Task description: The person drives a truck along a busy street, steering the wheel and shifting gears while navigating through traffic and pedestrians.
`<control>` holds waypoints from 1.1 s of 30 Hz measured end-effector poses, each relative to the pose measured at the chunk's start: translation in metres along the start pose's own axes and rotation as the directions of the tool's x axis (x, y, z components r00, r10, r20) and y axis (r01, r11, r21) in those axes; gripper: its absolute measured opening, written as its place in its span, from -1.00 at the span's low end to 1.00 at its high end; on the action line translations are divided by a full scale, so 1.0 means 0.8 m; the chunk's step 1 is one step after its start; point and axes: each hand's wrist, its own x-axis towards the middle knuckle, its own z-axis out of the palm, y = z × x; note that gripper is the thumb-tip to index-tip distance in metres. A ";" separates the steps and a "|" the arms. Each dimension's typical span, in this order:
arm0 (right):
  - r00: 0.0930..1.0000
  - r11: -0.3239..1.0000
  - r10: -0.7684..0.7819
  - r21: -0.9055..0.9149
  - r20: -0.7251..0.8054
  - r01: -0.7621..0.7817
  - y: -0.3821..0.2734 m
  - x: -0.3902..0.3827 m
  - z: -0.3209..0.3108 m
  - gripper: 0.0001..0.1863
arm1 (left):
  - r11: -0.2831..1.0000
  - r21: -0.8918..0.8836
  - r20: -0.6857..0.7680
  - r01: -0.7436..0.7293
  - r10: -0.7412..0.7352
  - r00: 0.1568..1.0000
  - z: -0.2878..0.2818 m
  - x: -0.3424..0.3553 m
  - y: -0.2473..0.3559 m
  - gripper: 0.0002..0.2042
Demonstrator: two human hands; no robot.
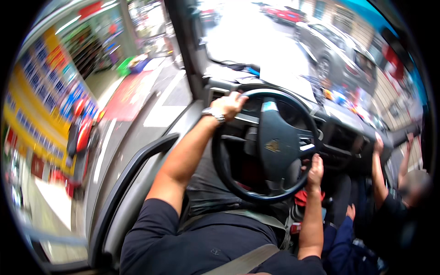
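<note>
Fingers (239,98) on wheel (274,145), grey car (338,49) beyond

Black steering wheel (278,133), grey seatbelt (250,260)

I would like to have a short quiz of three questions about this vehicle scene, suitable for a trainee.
1. True or false: a wristwatch is worn on the right wrist.
2. Where is the left hand on the steering wheel? A) lower right; B) upper left; C) centre hub.
3. Fill in: a ____ crosses the dark shirt.

Key:
1. False; the wristwatch is on the left one.
2. B.
3. Seat belt.
</note>
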 end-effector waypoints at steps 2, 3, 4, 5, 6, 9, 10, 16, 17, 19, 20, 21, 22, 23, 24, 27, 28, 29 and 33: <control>0.997 0.997 0.054 0.062 -0.049 -0.051 0.008 -0.047 0.011 -0.60 | 0.991 0.120 0.022 -0.055 0.053 0.998 0.000 -0.001 0.004 -0.44; 0.993 0.996 0.071 0.066 -0.092 -0.065 0.000 -0.069 0.020 -0.61 | 0.987 0.151 0.047 -0.056 0.050 0.998 -0.006 0.000 0.017 -0.41; 0.989 0.996 0.061 0.071 -0.135 -0.052 0.015 -0.085 0.010 -0.61 | 0.982 0.169 0.057 -0.083 0.075 0.996 0.002 -0.001 0.029 -0.39; 0.983 0.996 0.062 0.073 -0.174 -0.049 0.033 -0.106 -0.002 -0.62 | 0.977 0.187 0.075 -0.102 0.090 0.993 0.014 -0.006 0.038 -0.38; 0.981 0.994 0.093 0.076 -0.172 -0.081 0.038 -0.130 0.000 -0.63 | 0.976 0.191 0.101 -0.103 0.085 0.991 0.017 -0.008 0.037 -0.36; 0.984 0.990 0.120 0.096 -0.131 -0.108 0.013 -0.123 0.019 -0.61 | 0.974 0.186 0.068 -0.127 0.117 0.991 0.010 0.042 0.051 -0.32; 0.990 0.993 0.101 0.070 -0.102 -0.094 0.020 -0.126 0.013 -0.61 | 0.979 0.165 0.045 -0.119 0.113 0.993 0.022 0.041 0.054 -0.31; 0.986 0.979 0.167 0.115 -0.003 -0.166 -0.007 -0.125 0.008 -0.56 | 0.973 0.212 0.010 -0.093 0.093 0.996 0.022 0.024 0.017 -0.40; 0.984 0.975 0.178 0.132 0.006 -0.177 -0.023 -0.124 0.008 -0.54 | 0.973 0.182 -0.027 -0.143 0.150 0.988 0.026 0.022 0.004 -0.47; 0.982 0.976 0.190 0.109 -0.006 -0.189 -0.044 -0.103 0.006 -0.51 | 0.986 0.112 -0.038 -0.121 0.126 0.991 0.023 0.015 0.000 -0.54; 0.985 0.973 0.172 0.154 0.011 -0.172 -0.038 -0.089 0.008 -0.51 | 0.979 0.108 -0.148 -0.171 0.186 0.971 0.027 0.008 -0.024 -0.54; 0.984 0.974 0.178 0.142 -0.001 -0.176 -0.049 -0.071 0.013 -0.51 | 0.987 0.015 -0.102 -0.163 0.164 0.981 0.020 0.012 -0.033 -0.55; 0.983 0.975 0.186 0.124 0.004 -0.185 -0.053 -0.064 0.012 -0.52 | 0.978 -0.051 -0.136 -0.200 0.192 0.972 0.026 0.002 -0.048 -0.57; 0.980 0.975 0.199 0.101 0.012 -0.199 -0.056 -0.059 0.007 -0.52 | 0.982 -0.151 -0.110 -0.110 0.094 0.989 0.031 -0.013 -0.054 -0.55; 0.978 0.974 0.210 0.086 0.002 -0.210 -0.058 -0.059 -0.002 -0.52 | 0.962 -0.226 -0.138 -0.152 0.123 0.983 0.027 -0.040 -0.035 -0.52; 0.973 0.973 0.230 0.029 0.011 -0.231 -0.069 -0.050 -0.011 -0.52 | 0.763 -0.635 0.040 0.118 -0.120 0.992 0.035 -0.091 -0.040 -0.51; 0.975 0.974 0.221 0.037 0.008 -0.221 -0.079 -0.036 -0.005 -0.52 | 0.700 -0.705 -0.006 0.115 -0.169 0.986 0.036 -0.100 -0.032 -0.49; 0.975 0.974 0.224 0.045 0.008 -0.224 -0.080 -0.036 0.000 -0.53 | 0.633 -0.765 -0.043 0.116 -0.230 0.972 0.043 -0.123 -0.029 -0.48; 0.972 0.972 0.234 -0.023 -0.007 -0.234 -0.079 -0.050 0.007 -0.56 | 0.373 -0.906 0.019 0.199 -0.435 0.900 0.062 -0.212 0.006 -0.56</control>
